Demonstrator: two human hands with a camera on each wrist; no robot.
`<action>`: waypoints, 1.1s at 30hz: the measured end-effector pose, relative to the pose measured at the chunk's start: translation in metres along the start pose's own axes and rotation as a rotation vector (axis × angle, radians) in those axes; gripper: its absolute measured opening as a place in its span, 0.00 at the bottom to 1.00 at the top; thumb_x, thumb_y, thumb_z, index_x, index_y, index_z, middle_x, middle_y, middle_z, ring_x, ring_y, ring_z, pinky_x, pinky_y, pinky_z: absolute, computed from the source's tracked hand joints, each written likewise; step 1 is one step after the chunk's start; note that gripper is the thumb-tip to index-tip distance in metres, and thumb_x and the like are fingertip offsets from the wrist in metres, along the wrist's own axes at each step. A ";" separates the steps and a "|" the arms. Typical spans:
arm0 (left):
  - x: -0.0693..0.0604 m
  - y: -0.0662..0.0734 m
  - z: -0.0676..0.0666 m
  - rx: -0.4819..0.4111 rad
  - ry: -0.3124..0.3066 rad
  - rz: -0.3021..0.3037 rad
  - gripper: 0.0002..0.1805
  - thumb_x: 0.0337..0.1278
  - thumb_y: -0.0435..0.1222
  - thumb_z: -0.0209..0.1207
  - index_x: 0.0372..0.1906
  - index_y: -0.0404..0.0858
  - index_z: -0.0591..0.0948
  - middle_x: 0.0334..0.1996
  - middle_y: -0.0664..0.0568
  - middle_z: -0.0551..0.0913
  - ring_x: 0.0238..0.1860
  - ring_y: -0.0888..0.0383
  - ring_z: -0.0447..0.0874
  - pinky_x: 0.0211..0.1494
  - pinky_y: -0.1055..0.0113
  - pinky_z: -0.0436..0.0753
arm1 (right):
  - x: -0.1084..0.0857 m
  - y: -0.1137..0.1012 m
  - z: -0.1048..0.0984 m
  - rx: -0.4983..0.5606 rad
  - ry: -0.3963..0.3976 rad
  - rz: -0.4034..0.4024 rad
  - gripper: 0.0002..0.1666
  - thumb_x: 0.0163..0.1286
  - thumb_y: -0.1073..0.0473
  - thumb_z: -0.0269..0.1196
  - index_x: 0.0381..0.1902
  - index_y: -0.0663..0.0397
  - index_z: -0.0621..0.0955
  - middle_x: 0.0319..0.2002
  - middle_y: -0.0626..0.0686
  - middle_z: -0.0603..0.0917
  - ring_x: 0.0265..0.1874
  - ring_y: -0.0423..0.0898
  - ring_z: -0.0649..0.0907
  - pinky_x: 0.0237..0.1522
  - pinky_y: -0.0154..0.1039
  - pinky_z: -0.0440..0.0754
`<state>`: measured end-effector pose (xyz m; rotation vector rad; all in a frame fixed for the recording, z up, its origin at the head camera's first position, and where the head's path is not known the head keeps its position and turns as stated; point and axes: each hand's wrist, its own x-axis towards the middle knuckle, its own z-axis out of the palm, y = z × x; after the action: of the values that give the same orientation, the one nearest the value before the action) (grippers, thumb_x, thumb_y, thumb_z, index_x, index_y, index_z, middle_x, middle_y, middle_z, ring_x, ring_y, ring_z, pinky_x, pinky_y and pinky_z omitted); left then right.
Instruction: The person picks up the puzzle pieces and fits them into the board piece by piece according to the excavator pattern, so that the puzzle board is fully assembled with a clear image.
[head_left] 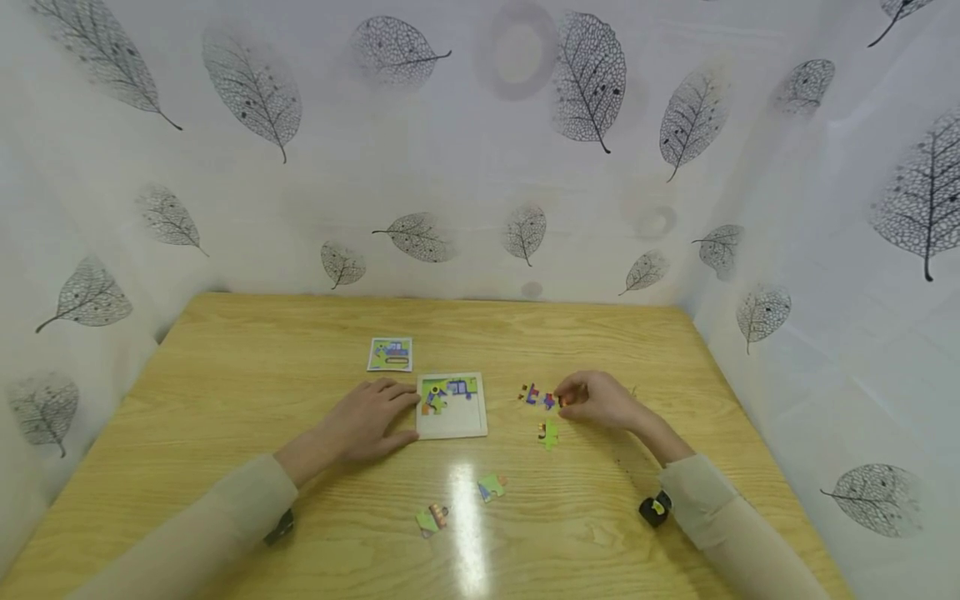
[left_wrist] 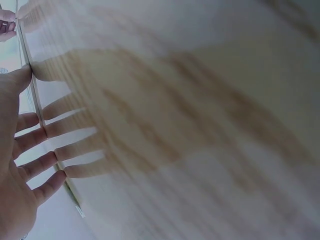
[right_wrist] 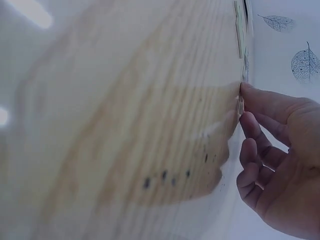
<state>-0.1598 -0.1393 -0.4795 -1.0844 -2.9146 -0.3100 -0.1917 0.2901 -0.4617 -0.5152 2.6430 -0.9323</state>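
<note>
A square puzzle board [head_left: 465, 423] with a pale frame lies mid-table, its upper part filled with green and purple pieces. My left hand [head_left: 372, 419] rests palm down at the board's left side, fingers spread and fingertips at its edge. To the right of the board, my right hand [head_left: 602, 400] pinches a small puzzle piece [right_wrist: 241, 105] between thumb and forefinger, down at the tabletop; the fingers hide most of it. Just left of that hand lie purple and red puzzle pieces [head_left: 531, 394], with a green puzzle piece [head_left: 549, 433] below them.
A small picture card [head_left: 390, 354] showing a vehicle lies behind the board, to its left. Nearer the front are two loose green pieces, one puzzle piece [head_left: 491, 487] and another puzzle piece [head_left: 431, 520]. A leaf-patterned curtain [head_left: 465, 167] surrounds the wooden table [head_left: 300, 333].
</note>
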 end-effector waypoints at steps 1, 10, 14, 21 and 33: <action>0.000 0.000 0.000 -0.001 0.002 0.001 0.34 0.71 0.57 0.60 0.70 0.39 0.79 0.68 0.44 0.82 0.69 0.41 0.79 0.71 0.39 0.80 | 0.000 -0.001 0.000 -0.005 0.008 0.013 0.17 0.65 0.61 0.75 0.51 0.59 0.88 0.38 0.53 0.89 0.35 0.41 0.83 0.37 0.31 0.82; -0.001 -0.001 0.001 0.006 0.012 0.020 0.33 0.71 0.57 0.61 0.69 0.38 0.79 0.67 0.44 0.83 0.69 0.42 0.79 0.71 0.41 0.81 | -0.003 -0.002 0.003 -0.075 0.050 0.106 0.13 0.66 0.49 0.76 0.38 0.50 0.85 0.33 0.48 0.85 0.31 0.43 0.80 0.34 0.35 0.79; 0.000 0.000 0.001 0.009 0.010 0.021 0.33 0.71 0.57 0.61 0.69 0.38 0.79 0.67 0.43 0.83 0.69 0.41 0.79 0.70 0.41 0.81 | -0.003 -0.001 -0.002 -0.077 0.033 0.092 0.14 0.65 0.49 0.77 0.41 0.49 0.86 0.37 0.49 0.87 0.37 0.44 0.82 0.41 0.37 0.81; 0.001 0.001 0.000 0.000 0.017 0.018 0.33 0.70 0.56 0.62 0.69 0.38 0.79 0.67 0.43 0.83 0.69 0.40 0.79 0.70 0.40 0.81 | 0.000 0.005 -0.013 -0.095 -0.042 -0.023 0.23 0.64 0.52 0.77 0.55 0.52 0.86 0.48 0.51 0.87 0.47 0.45 0.82 0.49 0.39 0.80; 0.000 0.000 0.001 0.007 0.014 0.014 0.33 0.71 0.57 0.61 0.69 0.38 0.79 0.68 0.43 0.82 0.69 0.40 0.79 0.71 0.39 0.80 | 0.005 0.009 -0.014 -0.058 -0.091 -0.042 0.26 0.63 0.55 0.78 0.57 0.55 0.84 0.46 0.53 0.84 0.41 0.45 0.79 0.41 0.34 0.79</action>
<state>-0.1593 -0.1392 -0.4804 -1.0974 -2.8924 -0.3053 -0.2038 0.3020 -0.4580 -0.6137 2.5934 -0.8255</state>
